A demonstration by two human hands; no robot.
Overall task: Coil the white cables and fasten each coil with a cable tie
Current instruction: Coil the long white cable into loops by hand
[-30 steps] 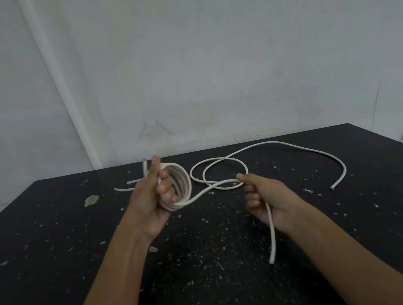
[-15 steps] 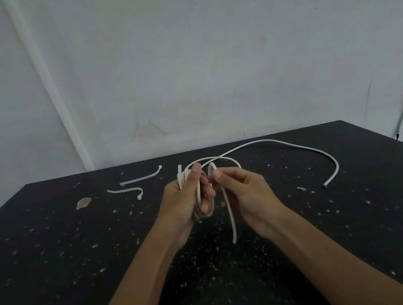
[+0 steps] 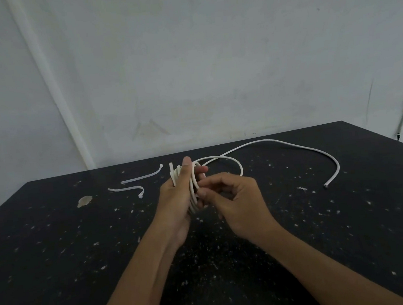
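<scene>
1. Speckled black surface (image 3: pixel 56 240), pale wall behind.
2. White cable (image 3: pixel 293 144): coil (image 3: pixel 194 192) gripped by left hand (image 3: pixel 175 201) mid-surface; right hand (image 3: pixel 237 203) pinches a loop. Tail trails toward the far right corner.
3. Handling: likely light, springy; hold across all turns.
4. Two cable ties (image 3: pixel 141 178) lie toward the far left corner.

white cable (image 3: pixel 268 143): several loops coiled upright, loose tail curving across table; two cable ties (image 3: pixel 141 177) lying left, unused

Left hand (image 3: pixel 175 199) grips the white cable coil (image 3: pixel 192 190) — right hand (image 3: pixel 237 203) pinches its strand. Loose cable (image 3: pixel 293 144) trails toward 2 o'clock; two cable ties (image 3: pixel 134 183) lie at 10 o'clock on the bench (image 3: pixel 57 252).
</scene>
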